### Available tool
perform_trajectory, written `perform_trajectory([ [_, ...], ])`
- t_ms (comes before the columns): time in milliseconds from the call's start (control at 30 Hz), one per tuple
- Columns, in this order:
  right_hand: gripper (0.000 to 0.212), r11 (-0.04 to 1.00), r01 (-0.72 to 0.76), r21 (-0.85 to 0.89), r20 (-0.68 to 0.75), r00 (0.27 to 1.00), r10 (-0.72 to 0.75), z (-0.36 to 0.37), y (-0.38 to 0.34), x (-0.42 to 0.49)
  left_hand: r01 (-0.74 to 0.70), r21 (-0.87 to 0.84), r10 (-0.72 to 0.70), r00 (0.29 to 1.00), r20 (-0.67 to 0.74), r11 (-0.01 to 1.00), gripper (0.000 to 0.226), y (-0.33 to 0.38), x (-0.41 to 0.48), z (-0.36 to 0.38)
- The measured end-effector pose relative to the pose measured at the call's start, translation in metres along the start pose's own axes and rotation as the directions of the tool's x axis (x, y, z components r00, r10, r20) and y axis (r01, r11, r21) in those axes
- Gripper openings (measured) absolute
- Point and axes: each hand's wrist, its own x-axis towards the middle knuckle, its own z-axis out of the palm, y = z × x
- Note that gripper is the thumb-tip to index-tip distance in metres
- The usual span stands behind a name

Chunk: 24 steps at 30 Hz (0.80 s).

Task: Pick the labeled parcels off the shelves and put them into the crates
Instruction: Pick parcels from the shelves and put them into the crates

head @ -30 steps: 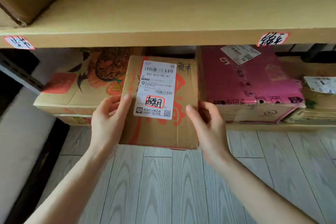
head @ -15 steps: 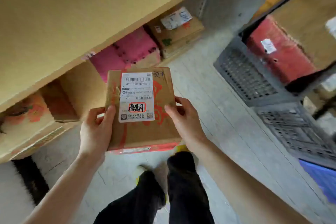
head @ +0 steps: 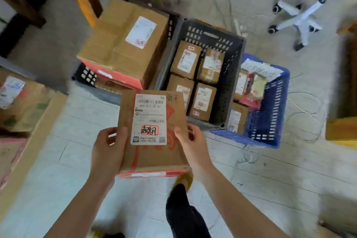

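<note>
Left hand (head: 108, 150) grips the left edge of the parcel (head: 152, 155), thumb laid on the top face and fingers wrapped round the side. Right hand (head: 193, 145) grips the right edge in like manner, thumb on top.

The parcel is a flat brown carton with red print, held face up in the air above the pale plank floor (head: 58, 160), on the near side of the crates and clear of them. Its top face carries a white shipping label (head: 149, 120) with barcodes and a handwritten mark ringed in red.

Just beyond the parcel stands a grey crate (head: 229, 83) containing four small labelled cartons (head: 186, 60), set two by two. Touching its right side is a blue crate (head: 270, 118) holding several more labelled packets (head: 234, 120); their number cannot be told. To the left of the grey crate a large carton (head: 125, 38) with a white label rests on top of a black crate (head: 87, 75), overhanging it.

At the left edge, blurred, shelf boards (head: 34, 131) carry further boxes. A white swivel-chair base (head: 297, 17) stands at far right, well apart from the crates. Loose cables (head: 305, 106) lie on the floor right of the blue crate. A dark trouser leg (head: 183, 214) and a yellow shoe (head: 183, 177) show below the parcel.
</note>
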Motion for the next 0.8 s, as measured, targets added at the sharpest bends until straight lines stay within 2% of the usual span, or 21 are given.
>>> perform_trajectory([
  [167,0.024,0.997,-0.016,0.072,-0.125,0.992,0.025,-0.106,-0.029,0.041,-0.061,0.100,0.046,0.988,0.146,0.993,0.019,0.061,-0.012,0.115],
  [300,0.036,0.994,-0.064,0.092,-0.221,0.972,0.083,-0.160,-0.032,0.067,-0.118,0.178,0.071,0.966,0.249,0.977,0.034,0.083,-0.018,0.184],
  [500,0.036,0.978,-0.147,0.148,-0.348,0.918,0.191,-0.238,-0.035,0.104,-0.222,0.318,0.055,0.886,0.461,0.922,0.033,0.095,-0.017,0.279],
  [700,0.020,0.968,-0.195,0.158,-0.440,0.863,0.246,-0.330,-0.021,0.152,-0.381,0.448,0.024,0.783,0.622,0.809,0.035,0.088,-0.008,0.395],
  [800,0.018,0.966,-0.210,0.148,-0.481,0.838,0.256,-0.364,0.003,0.184,-0.390,0.472,-0.042,0.735,0.677,0.790,0.034,0.076,-0.007,0.445],
])
